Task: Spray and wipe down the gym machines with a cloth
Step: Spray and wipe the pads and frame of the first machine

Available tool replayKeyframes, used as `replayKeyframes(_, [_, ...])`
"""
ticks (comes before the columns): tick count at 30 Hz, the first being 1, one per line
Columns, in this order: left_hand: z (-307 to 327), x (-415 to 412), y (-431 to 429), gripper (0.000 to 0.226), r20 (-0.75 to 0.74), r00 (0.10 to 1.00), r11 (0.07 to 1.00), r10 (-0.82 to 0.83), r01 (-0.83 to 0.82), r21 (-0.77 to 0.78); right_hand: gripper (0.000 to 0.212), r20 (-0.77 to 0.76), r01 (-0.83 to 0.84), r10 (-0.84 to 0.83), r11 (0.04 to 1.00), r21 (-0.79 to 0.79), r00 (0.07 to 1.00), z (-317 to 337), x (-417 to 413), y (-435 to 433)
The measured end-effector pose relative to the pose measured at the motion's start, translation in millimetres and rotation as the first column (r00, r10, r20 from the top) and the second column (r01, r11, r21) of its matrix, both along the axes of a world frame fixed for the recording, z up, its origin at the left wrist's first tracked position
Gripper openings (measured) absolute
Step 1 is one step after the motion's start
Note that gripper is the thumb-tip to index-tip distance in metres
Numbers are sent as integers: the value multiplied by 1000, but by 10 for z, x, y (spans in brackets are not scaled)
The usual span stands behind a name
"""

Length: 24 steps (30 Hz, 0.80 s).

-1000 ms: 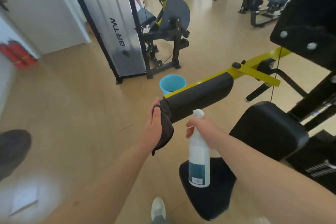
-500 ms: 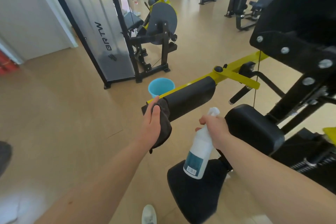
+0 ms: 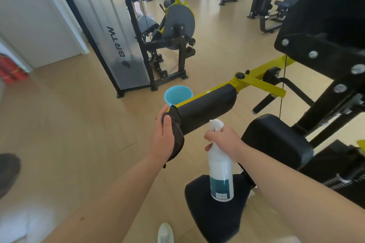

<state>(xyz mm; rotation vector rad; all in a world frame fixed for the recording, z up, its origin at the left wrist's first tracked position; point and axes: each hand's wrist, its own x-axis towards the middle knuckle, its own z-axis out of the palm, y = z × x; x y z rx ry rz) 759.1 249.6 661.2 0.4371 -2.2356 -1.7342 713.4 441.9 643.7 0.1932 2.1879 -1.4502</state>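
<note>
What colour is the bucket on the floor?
It is a light blue plastic bucket, clearest in the head view.

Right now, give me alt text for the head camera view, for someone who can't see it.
A left hand presses a dark cloth against the end of a gym machine's black padded roller, while the right hand grips a white spray bottle near it. A blue bucket stands on the wooden floor behind the roller.
</note>
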Motion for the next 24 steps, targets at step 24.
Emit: replayKeyframes(24, [18, 1, 165, 46, 3, 997, 993, -71, 71, -92, 37, 22, -115, 114, 993, 22, 993, -18, 215, 231])
